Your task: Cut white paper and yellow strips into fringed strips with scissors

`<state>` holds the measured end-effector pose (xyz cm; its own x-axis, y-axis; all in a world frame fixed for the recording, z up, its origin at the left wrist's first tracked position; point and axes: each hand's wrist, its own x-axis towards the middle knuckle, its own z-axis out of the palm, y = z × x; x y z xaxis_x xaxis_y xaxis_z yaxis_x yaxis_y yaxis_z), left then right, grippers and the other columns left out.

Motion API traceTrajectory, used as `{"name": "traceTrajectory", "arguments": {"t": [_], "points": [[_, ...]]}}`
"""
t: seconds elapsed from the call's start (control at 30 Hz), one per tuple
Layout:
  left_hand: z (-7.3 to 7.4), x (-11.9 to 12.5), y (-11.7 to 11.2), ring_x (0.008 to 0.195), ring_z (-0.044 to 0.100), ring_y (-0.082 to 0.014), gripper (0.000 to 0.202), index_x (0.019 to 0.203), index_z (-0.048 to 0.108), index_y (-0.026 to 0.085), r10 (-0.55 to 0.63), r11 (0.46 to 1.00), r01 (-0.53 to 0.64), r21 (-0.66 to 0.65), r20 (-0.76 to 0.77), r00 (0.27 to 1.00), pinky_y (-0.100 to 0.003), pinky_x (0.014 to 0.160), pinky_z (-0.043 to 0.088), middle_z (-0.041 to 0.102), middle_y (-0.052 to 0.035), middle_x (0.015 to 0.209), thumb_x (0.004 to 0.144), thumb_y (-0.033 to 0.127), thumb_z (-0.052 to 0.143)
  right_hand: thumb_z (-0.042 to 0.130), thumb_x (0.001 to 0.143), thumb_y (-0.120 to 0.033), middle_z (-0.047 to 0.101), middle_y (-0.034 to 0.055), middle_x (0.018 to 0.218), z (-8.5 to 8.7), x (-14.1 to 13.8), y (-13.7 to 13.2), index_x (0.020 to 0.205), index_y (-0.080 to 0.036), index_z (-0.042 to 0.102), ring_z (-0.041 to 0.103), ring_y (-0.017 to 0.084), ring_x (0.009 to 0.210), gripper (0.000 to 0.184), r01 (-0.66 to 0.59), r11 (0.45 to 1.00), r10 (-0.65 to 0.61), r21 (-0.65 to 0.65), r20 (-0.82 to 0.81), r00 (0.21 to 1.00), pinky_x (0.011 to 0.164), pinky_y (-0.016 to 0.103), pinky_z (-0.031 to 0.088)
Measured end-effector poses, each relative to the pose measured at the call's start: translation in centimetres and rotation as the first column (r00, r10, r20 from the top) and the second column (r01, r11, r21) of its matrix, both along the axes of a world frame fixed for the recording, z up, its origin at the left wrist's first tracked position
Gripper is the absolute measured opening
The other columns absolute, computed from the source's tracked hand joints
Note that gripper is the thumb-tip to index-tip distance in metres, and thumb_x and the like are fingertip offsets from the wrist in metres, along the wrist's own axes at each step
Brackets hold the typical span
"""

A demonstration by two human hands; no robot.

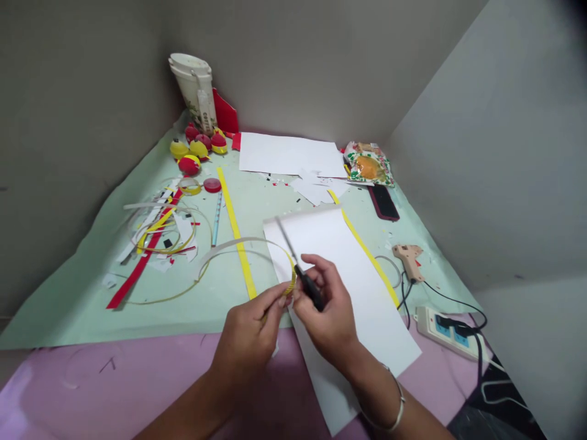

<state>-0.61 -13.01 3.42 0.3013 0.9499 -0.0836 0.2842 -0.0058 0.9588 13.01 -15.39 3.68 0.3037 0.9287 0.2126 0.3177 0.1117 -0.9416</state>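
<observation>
Near the middle of the table, my left hand (250, 333) pinches a thin curling strip (229, 242), yellow with small dark marks on one face and pale on the other. The strip arcs up and away to the left. Close beside it, my right hand (328, 308) grips black-handled scissors (312, 288), their blades pointing up and away. My right fingertips are close to the strip's held part; whether they touch it I cannot tell. Under my right hand lies a large white paper sheet (367, 293). A flat yellow strip (235, 229) rests left of the sheet.
Paper scraps and a red strip (142, 269) are piled left. Red-and-yellow balls (189, 164) stand by a white cup (190, 85). Right are a phone (384, 203), a snack packet (369, 166), a glue gun (409, 260) and a power strip (447, 333) with cords.
</observation>
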Motion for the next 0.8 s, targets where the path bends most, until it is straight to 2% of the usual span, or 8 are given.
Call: {"name": "traceTrajectory", "arguments": {"t": [0.07,0.13,0.23,0.4,0.57,0.63,0.7,0.8], "points": [[0.5,0.1,0.1,0.094,0.074,-0.0267,0.034,0.111,0.073,0.019,0.065,0.981,-0.039,-0.189,0.133,0.989,-0.036,0.087,0.057,0.078,-0.0097,0.104,0.085,0.039,0.062,0.056,0.081,-0.016,0.057,-0.0035,0.075,0.5,0.4,0.1,0.118,-0.023,0.052,0.061,0.013,0.063,0.037,0.043,0.997,-0.050,-0.059,-0.130,0.990,0.060,0.025,0.054],[0.9,0.1,0.4,0.091,0.075,-0.0272,0.040,0.113,0.070,0.015,0.126,0.944,-0.041,-0.326,0.246,0.961,-0.039,0.086,0.058,0.078,-0.0132,0.101,0.083,0.041,0.066,0.056,0.083,-0.017,0.058,-0.0024,0.078,0.6,0.9,0.0,0.116,-0.022,0.053,0.059,0.013,0.064,0.033,0.049,0.993,-0.064,-0.107,-0.146,0.987,0.061,0.025,0.052],[1.4,-0.1,0.9,0.088,0.075,-0.0262,0.040,0.111,0.069,0.014,0.169,0.918,-0.032,-0.395,0.315,0.934,-0.040,0.086,0.058,0.078,-0.0140,0.099,0.081,0.039,0.069,0.059,0.083,-0.015,0.061,-0.0011,0.082,0.2,1.3,-0.5,0.117,-0.022,0.054,0.059,0.013,0.068,0.035,-0.011,0.993,-0.002,-0.118,-0.110,0.994,0.064,0.025,0.052],[3.1,-0.4,0.5,0.086,0.075,-0.0240,0.030,0.103,0.072,0.019,0.210,0.940,-0.110,-0.324,0.294,0.932,-0.037,0.085,0.059,0.079,-0.0090,0.096,0.081,0.038,0.070,0.061,0.084,-0.016,0.061,0.0006,0.088,0.4,1.2,-1.5,0.121,-0.024,0.054,0.061,0.014,0.074,0.038,-0.048,0.998,0.045,-0.026,-0.125,0.991,0.068,0.025,0.053],[5.6,-1.2,-0.4,0.093,0.074,-0.0224,0.025,0.099,0.073,0.023,0.380,0.925,-0.354,-0.140,0.296,0.876,-0.032,0.086,0.059,0.078,-0.0042,0.101,0.080,0.038,0.072,0.065,0.088,-0.035,0.060,0.0052,0.102,1.0,1.7,-2.3,0.133,-0.028,0.049,0.060,0.016,0.078,0.048,-0.177,0.984,0.180,0.033,-0.230,0.956,0.068,0.029,0.055],[5.7,-1.2,-0.1,0.089,0.074,-0.0217,0.024,0.098,0.073,0.022,0.355,0.933,-0.304,-0.194,0.345,0.869,-0.031,0.083,0.059,0.078,-0.0044,0.101,0.079,0.038,0.073,0.061,0.090,-0.042,0.060,0.0071,0.104,0.8,1.9,-2.4,0.134,-0.027,0.049,0.060,0.017,0.078,0.047,-0.164,0.985,0.170,0.044,-0.274,0.947,0.066,0.030,0.055],[5.1,-0.9,0.5,0.086,0.074,-0.0205,0.021,0.095,0.072,0.021,0.280,0.934,-0.145,-0.326,0.414,0.866,-0.030,0.081,0.060,0.078,-0.0056,0.099,0.080,0.036,0.073,0.059,0.092,-0.045,0.060,0.0075,0.104,0.4,2.0,-2.4,0.134,-0.028,0.050,0.060,0.018,0.077,0.046,-0.140,0.988,0.151,0.059,-0.311,0.938,0.064,0.029,0.054],[3.4,0.0,1.5,0.085,0.074,-0.0185,0.015,0.089,0.070,0.019,0.290,0.868,0.004,-0.496,0.514,0.807,-0.028,0.082,0.058,0.078,-0.0069,0.095,0.082,0.032,0.071,0.057,0.093,-0.044,0.061,0.0062,0.103,-0.1,2.3,-2.5,0.134,-0.029,0.051,0.060,0.017,0.077,0.043,-0.144,0.989,0.148,0.037,-0.312,0.938,0.065,0.028,0.053]]}}
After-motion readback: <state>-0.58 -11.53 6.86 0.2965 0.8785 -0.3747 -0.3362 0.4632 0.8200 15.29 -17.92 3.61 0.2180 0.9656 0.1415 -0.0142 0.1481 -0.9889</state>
